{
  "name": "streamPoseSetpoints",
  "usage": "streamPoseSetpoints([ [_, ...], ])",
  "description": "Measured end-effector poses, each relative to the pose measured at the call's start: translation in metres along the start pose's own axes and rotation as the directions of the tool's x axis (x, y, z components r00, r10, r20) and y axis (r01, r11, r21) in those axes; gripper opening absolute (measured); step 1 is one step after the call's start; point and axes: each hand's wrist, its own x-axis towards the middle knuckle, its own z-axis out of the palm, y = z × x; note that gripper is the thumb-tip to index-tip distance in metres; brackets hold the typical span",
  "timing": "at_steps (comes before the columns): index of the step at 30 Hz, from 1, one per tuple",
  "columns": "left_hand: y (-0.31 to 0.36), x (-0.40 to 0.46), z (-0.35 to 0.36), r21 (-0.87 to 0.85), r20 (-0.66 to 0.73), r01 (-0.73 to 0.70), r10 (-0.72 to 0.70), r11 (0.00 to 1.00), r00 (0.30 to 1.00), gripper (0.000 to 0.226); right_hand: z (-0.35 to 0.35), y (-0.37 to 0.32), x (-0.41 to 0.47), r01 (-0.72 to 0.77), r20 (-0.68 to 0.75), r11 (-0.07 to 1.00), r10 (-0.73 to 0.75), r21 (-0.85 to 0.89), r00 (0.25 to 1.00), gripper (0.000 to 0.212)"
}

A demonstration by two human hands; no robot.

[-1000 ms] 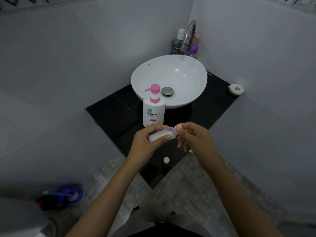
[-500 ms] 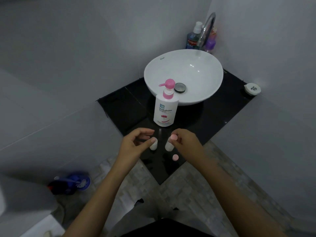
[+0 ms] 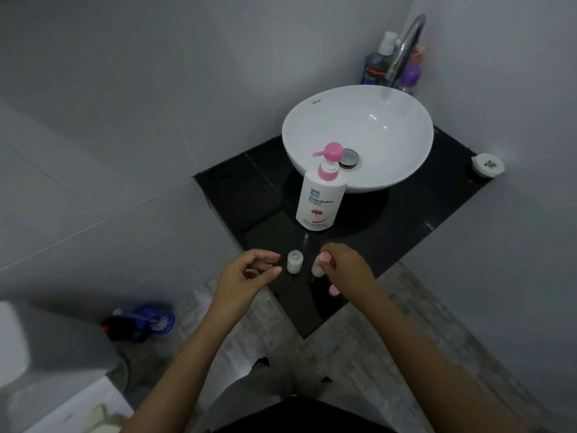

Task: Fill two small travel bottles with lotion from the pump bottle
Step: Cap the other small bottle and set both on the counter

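Fingers (image 3: 326, 260) of the right hand (image 3: 346, 270) pinch a pink cap (image 3: 324, 256) at the top of the right travel bottle (image 3: 317, 269), which stands upright on the black surface (image 3: 406, 226); whether the cap is being screwed on or taken off I cannot tell. Left hand (image 3: 246, 276) is loosely curled and empty, its fingertips apart, just beside the left travel bottle (image 3: 294, 261) but not touching it. That bottle stands upright too, uncapped, its mouth showing. A second pink cap (image 3: 333, 290) lies on the surface near the front corner, partly hidden by the right wrist. Beyond the two small bottles, the Shokubutsu pump bottle (image 3: 320, 198) stands in front of the white basin (image 3: 390, 114), its pink nozzle pointing left, away from both hands.

By my reading, the step in hand is dealing with the caps, before or between pumping; how full either bottle is cannot be seen. If filling comes next, an open bottle has to be lifted with its narrow mouth right under the nozzle while the other hand presses the pump head, steadily, since the mouth is small and lotion could easily run down the outside
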Motion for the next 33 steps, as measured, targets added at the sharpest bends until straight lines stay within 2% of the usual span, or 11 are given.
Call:
streamPoseSetpoints([
  [2, -0.005, 0.003, 0.001, 0.005, 0.016, 0.002, -0.002, 1.0, 1.0, 0.021, 0.0, 0.002, 0.001, 0.007, 0.001, 1.0, -0.007, -0.015, 1.0, 0.023],
  [4, -0.012, 0.009, 0.003, 0.023, 0.021, 0.001, -0.001, 1.0, 1.0, 0.026, -0.001, 0.004, 0.0, 0.004, 0.008, 1.0, -0.003, -0.025, 1.0, 0.038],
  [6, -0.023, 0.018, 0.007, 0.067, 0.016, -0.001, 0.0, 0.998, 1.0, 0.036, -0.003, 0.007, -0.003, -0.017, 0.005, 0.999, 0.018, -0.028, 1.0, 0.053],
  [8, -0.034, 0.028, 0.012, 0.123, 0.034, -0.008, 0.004, 0.992, 0.999, 0.048, -0.006, 0.01, -0.009, -0.053, -0.009, 0.999, 0.053, -0.011, 0.999, 0.058],
  [14, -0.061, 0.065, 0.033, 0.273, 0.154, 0.007, -0.051, 0.962, 0.987, 0.063, -0.013, 0.027, -0.034, -0.131, -0.038, 0.991, 0.131, 0.008, 0.991, 0.053],
  [18, -0.07, 0.075, 0.045, 0.346, 0.185, -0.026, -0.041, 0.938, 0.982, 0.052, -0.009, 0.038, -0.045, -0.165, -0.034, 0.986, 0.165, 0.011, 0.986, 0.05],
  [21, -0.074, 0.077, 0.048, 0.331, 0.189, -0.048, -0.016, 0.943, 0.982, 0.039, -0.001, 0.039, -0.044, -0.186, 0.009, 0.983, 0.186, 0.0, 0.982, 0.049],
  [25, -0.072, 0.073, 0.043, 0.3, 0.166, -0.046, -0.005, 0.953, 0.986, 0.034, 0.011, 0.032, -0.036, -0.19, 0.099, 0.98, 0.196, -0.062, 0.976, 0.049],
  [29, -0.06, 0.058, 0.028, 0.185, 0.106, -0.069, 0.049, 0.98, 0.993, 0.035, 0.022, 0.025, -0.029, -0.18, 0.161, 0.968, 0.208, -0.177, 0.965, 0.047],
  [33, -0.037, 0.037, 0.012, 0.131, 0.084, -0.134, 0.123, 0.982, 0.989, 0.041, 0.03, 0.021, -0.027, -0.165, 0.141, 0.957, 0.202, -0.238, 0.969, 0.033],
])
